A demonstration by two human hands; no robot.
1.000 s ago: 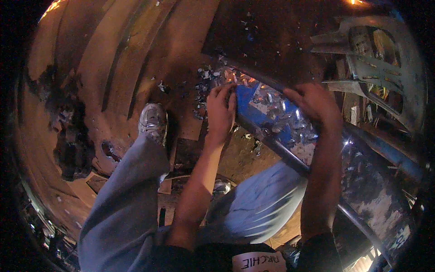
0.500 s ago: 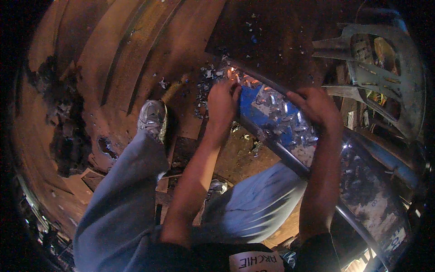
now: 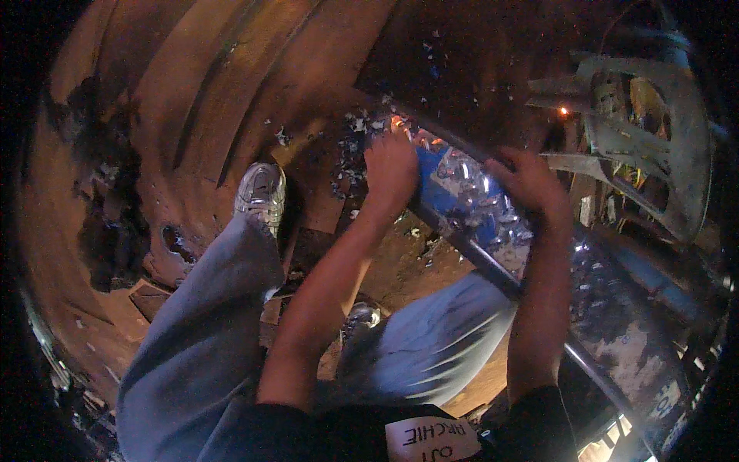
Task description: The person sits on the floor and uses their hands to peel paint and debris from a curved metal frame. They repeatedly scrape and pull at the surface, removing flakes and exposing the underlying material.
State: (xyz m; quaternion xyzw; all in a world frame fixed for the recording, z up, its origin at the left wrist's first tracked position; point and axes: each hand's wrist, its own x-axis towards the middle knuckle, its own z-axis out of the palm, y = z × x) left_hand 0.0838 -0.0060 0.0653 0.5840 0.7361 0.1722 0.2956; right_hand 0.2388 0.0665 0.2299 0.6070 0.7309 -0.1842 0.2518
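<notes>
A long metal panel [image 3: 504, 246] with dark tubular edges slants from the middle toward the lower right. Patches of blue show on it, strewn with pale, shiny flakes. My left hand [image 3: 391, 173] is at the panel's far left end, its fingers curled in by the corner; whatever they hold is hidden. Small orange glowing spots [image 3: 397, 123] show just beyond those fingers. On the panel's far edge, my right hand [image 3: 531, 185] grips the tube, fingers bent around it.
Loose grey and white flakes [image 3: 350, 165] lie on the brown floor [image 3: 192, 92] beside the panel's end. A grey metal frame with openings [image 3: 689, 169] stands at right. Dark debris [image 3: 108, 200] is on the left. My shoe [image 3: 262, 192] rests near the middle.
My left hand has shifted slightly right, turning its back more toward view. The right hand has moved little, still on the tube. An orange spark now shows near the grey frame.
</notes>
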